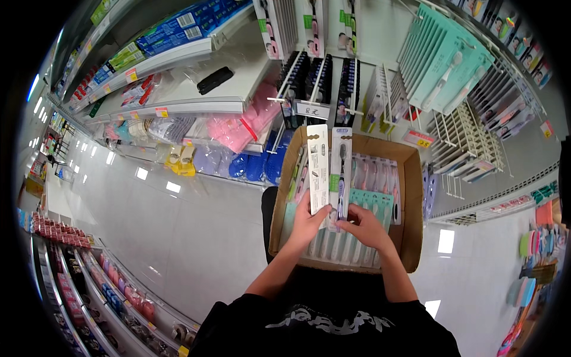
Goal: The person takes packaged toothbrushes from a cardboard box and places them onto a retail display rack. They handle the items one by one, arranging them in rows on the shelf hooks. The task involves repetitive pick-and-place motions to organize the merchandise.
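Note:
My left hand [310, 218] grips a packaged toothbrush [318, 174] whose white printed back faces me. Beside it, my right hand [365, 225] pinches the lower end of another packaged toothbrush [342, 178], purple and black, seen from the front. Both packs are held upright, side by side, above an open cardboard box [411, 201]. Inside the box lie several mint-green toothbrush packs [372, 198], partly covered by my hands. Pink toothbrush packs [372, 172] fill its far right part, and green and pink ones stand along its left wall.
Behind the box, metal display hooks [319, 85] carry black toothbrush packs, with a handwritten price tag [313, 110] at the front. Mint-green packs [446, 62] hang at the upper right. A shelf [178, 96] at left holds a black object [215, 80]. Pink bagged goods [245, 118] jut out below it.

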A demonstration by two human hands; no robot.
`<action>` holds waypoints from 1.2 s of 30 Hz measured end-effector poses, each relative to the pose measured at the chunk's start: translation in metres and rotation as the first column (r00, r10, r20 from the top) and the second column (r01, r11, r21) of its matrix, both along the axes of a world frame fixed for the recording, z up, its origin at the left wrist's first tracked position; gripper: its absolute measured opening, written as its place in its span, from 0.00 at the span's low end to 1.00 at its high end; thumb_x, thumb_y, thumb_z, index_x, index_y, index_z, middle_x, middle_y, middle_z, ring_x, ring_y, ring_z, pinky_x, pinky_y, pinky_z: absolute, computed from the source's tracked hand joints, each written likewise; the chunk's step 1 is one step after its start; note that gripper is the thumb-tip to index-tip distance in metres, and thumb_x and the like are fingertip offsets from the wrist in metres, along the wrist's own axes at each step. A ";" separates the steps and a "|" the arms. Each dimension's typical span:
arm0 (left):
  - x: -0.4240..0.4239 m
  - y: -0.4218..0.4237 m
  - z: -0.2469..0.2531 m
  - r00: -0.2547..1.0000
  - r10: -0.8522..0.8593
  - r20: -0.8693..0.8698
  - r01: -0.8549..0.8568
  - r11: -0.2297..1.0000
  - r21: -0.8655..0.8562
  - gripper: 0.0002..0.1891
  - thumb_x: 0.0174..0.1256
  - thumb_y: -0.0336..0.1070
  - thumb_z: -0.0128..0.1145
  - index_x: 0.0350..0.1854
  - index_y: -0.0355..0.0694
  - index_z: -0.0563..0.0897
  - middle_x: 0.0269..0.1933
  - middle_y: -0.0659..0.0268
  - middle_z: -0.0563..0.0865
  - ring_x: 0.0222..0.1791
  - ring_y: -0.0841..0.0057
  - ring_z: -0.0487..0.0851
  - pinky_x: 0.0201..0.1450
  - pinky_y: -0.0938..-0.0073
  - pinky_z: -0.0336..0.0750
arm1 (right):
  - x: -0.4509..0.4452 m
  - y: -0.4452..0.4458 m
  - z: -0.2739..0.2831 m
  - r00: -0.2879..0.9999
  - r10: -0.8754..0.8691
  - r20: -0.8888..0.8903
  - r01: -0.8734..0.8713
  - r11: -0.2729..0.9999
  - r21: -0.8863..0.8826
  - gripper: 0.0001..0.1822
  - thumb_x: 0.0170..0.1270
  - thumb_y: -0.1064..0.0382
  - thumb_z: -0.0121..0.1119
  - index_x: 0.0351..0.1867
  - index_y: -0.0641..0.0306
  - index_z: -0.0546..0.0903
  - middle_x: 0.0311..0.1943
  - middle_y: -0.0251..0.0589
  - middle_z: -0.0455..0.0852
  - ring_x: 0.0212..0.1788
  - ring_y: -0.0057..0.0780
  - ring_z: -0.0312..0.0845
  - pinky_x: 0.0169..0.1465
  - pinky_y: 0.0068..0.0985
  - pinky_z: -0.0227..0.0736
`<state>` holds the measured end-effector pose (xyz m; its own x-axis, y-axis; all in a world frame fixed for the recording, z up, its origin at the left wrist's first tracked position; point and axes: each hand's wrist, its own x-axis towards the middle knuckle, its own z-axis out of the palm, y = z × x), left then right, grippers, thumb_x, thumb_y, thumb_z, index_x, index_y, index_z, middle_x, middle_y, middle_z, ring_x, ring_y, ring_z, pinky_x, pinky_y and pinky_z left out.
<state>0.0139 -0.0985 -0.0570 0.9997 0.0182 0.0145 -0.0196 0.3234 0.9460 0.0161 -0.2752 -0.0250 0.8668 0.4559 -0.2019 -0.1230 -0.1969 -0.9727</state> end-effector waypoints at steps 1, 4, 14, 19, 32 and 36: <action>-0.001 0.000 0.002 1.000 -0.005 -0.002 0.005 1.000 -0.008 0.20 0.59 0.21 0.56 0.55 0.33 0.70 0.50 0.62 0.79 0.50 0.78 0.78 0.52 0.76 0.72 | -0.004 0.002 -0.007 0.999 -0.052 -0.006 0.052 0.997 0.057 0.17 0.62 0.62 0.61 0.48 0.71 0.75 0.39 0.40 0.82 0.38 0.24 0.78 0.46 0.23 0.73; 0.000 -0.004 0.006 1.000 0.012 -0.004 -0.012 0.993 -0.119 0.19 0.64 0.22 0.49 0.58 0.34 0.67 0.50 0.59 0.79 0.49 0.74 0.79 0.50 0.75 0.74 | -0.001 0.000 -0.019 0.978 -0.207 0.017 0.204 0.974 0.099 0.13 0.64 0.67 0.58 0.47 0.72 0.75 0.35 0.37 0.81 0.36 0.21 0.75 0.42 0.23 0.74; 0.000 0.003 -0.007 0.999 -0.040 0.020 0.042 0.994 -0.098 0.33 0.72 0.59 0.30 0.60 0.31 0.68 0.29 0.69 0.75 0.23 0.84 0.69 0.27 0.82 0.64 | 0.108 -0.018 0.083 0.839 -0.190 0.510 0.333 0.920 -0.205 0.16 0.66 0.66 0.53 0.53 0.67 0.73 0.31 0.39 0.80 0.30 0.22 0.74 0.33 0.24 0.74; 0.001 -0.003 -0.005 0.998 -0.012 0.063 0.018 0.996 -0.088 0.36 0.69 0.63 0.35 0.61 0.31 0.66 0.30 0.69 0.75 0.27 0.82 0.71 0.31 0.82 0.66 | 0.177 -0.017 0.135 0.693 -0.201 0.692 0.423 0.891 -0.165 0.16 0.66 0.64 0.53 0.53 0.64 0.74 0.30 0.36 0.79 0.29 0.20 0.72 0.31 0.23 0.73; -0.006 0.000 0.004 0.990 -0.085 0.108 0.093 0.993 -0.072 0.21 0.72 0.39 0.40 0.62 0.33 0.65 0.43 0.62 0.77 0.36 0.78 0.77 0.42 0.75 0.75 | 0.268 0.026 0.099 0.785 -0.489 0.380 0.369 0.862 0.346 0.16 0.67 0.65 0.49 0.54 0.68 0.69 0.42 0.45 0.79 0.37 0.30 0.79 0.30 0.29 0.84; -0.005 0.000 -0.004 0.990 -0.066 0.123 0.078 0.992 -0.101 0.19 0.69 0.30 0.44 0.61 0.34 0.65 0.43 0.61 0.78 0.36 0.78 0.78 0.42 0.75 0.75 | 0.284 0.042 0.102 0.823 -0.509 0.253 0.342 0.800 0.493 0.16 0.68 0.65 0.48 0.55 0.71 0.67 0.41 0.45 0.78 0.37 0.33 0.79 0.32 0.33 0.85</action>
